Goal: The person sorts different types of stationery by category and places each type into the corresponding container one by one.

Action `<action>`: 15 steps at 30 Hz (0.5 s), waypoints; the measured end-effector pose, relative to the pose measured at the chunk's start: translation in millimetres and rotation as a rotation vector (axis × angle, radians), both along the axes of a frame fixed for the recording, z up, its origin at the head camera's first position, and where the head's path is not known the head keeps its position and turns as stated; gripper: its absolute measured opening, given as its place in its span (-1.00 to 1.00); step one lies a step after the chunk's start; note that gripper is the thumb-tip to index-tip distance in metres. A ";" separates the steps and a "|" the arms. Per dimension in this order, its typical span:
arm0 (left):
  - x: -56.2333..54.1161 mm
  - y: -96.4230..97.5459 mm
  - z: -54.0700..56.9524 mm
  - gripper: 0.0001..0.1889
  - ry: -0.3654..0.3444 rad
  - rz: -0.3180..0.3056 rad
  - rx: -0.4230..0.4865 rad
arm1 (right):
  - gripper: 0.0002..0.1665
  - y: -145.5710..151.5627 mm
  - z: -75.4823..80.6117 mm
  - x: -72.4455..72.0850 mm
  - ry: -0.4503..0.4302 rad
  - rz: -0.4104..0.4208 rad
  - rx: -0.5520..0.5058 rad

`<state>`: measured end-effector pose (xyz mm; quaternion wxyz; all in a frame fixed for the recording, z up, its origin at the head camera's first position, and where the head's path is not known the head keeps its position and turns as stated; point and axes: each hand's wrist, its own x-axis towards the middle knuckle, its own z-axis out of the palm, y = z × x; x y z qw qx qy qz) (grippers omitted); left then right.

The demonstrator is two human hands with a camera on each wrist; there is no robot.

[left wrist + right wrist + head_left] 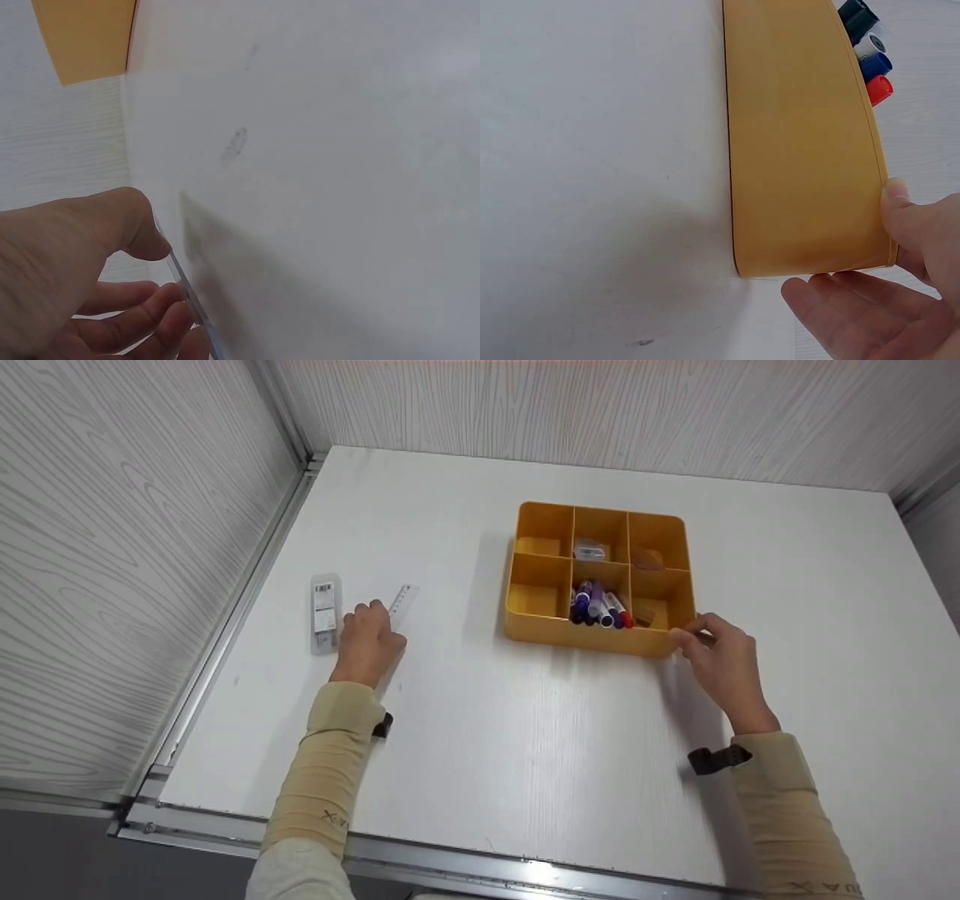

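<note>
My left hand (pixel 367 639) is low over the left part of the table, pinching a clear ruler (pixel 403 600) between thumb and fingers. The left wrist view shows the ruler (pixel 196 306) edge-on, tilted against the white tabletop. On the right, my right hand (pixel 724 664) grips the near right corner of a yellow divided box (pixel 585 636). Seen from the right wrist, the thumb presses the rim of the box (pixel 802 150) and the fingers lie along its side. Markers (pixel 596 604) fill the box's near middle compartment, caps toward me.
Just left of my left hand lies a clear plastic case (pixel 324 613) with white labels. A small clear item (pixel 589 550) sits in the far middle compartment, a translucent piece (pixel 646 559) in the far right one and a small brown piece (pixel 643 617) near right. Walls enclose the white table (pixel 480 750).
</note>
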<state>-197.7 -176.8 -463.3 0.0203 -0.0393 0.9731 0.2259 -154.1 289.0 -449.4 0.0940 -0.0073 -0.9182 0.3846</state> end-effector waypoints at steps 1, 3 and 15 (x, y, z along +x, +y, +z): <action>0.2 0.0 -0.4 -0.62 0.008 -0.007 0.014 | -0.54 -0.2 0.0 0.0 -0.005 -0.001 -0.002; 0.8 0.4 -0.4 -0.63 0.020 -0.018 0.046 | -0.53 -0.4 0.2 0.2 -0.011 -0.002 -0.004; -3.9 13.8 14.4 -0.52 0.012 -0.066 0.134 | -0.54 0.6 -0.5 1.0 0.019 -0.005 0.030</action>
